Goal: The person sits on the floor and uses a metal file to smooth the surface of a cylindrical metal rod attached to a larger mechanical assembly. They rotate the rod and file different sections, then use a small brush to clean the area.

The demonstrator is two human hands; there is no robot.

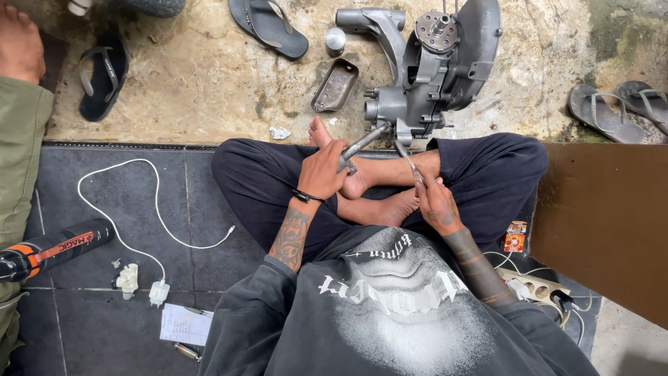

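Observation:
I sit cross-legged on dark tiles facing a grey metal engine casing (pixel 435 69) that stands on the concrete. My left hand (pixel 323 171) grips a metal lever or handle (pixel 362 144) that runs up to the lower part of the casing. My right hand (pixel 435 200) holds a thin metal tool (pixel 409 159) whose tip points at the underside of the casing. Both forearms are tattooed, and a dark band circles the left wrist.
A small metal tray (pixel 335 85) and a metal cylinder (pixel 335 40) lie left of the casing. Sandals (pixel 268 24) lie scattered on the concrete. A white charger cable (pixel 132 216), a black spray can (pixel 52 249), paper (pixel 184 324) and a power strip (pixel 539 287) lie on the tiles. A brown board (pixel 602 223) stands at the right. Another person's foot (pixel 19 43) is top left.

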